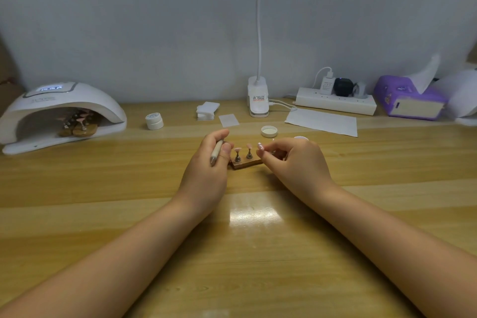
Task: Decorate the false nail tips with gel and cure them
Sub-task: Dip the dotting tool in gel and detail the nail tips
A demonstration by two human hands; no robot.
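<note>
A small wooden nail stand (pixel 245 162) sits at the table's middle with two pink false nail tips (pixel 237 149) on metal pegs. My left hand (pixel 209 162) grips a slim beige gel pen (pixel 216 153) just left of the stand. My right hand (pixel 294 160) pinches a third pink nail tip (pixel 260 146) at the stand's right end; its peg is hidden by the fingers. A white curing lamp (pixel 59 108) stands far left, with another stand of pink tips (pixel 77 124) inside it. Behind my right hand an open gel pot (pixel 301 138) peeks out, its white lid (pixel 269 131) lying beside it.
A closed white jar (pixel 154 121), a stack of white wipes (pixel 206 110) and a single wipe (pixel 228 120) lie behind the stand. A desk lamp base (pixel 257 98), a power strip (pixel 335 104), a paper sheet (pixel 322 121) and a purple tissue pack (pixel 410 98) line the back right.
</note>
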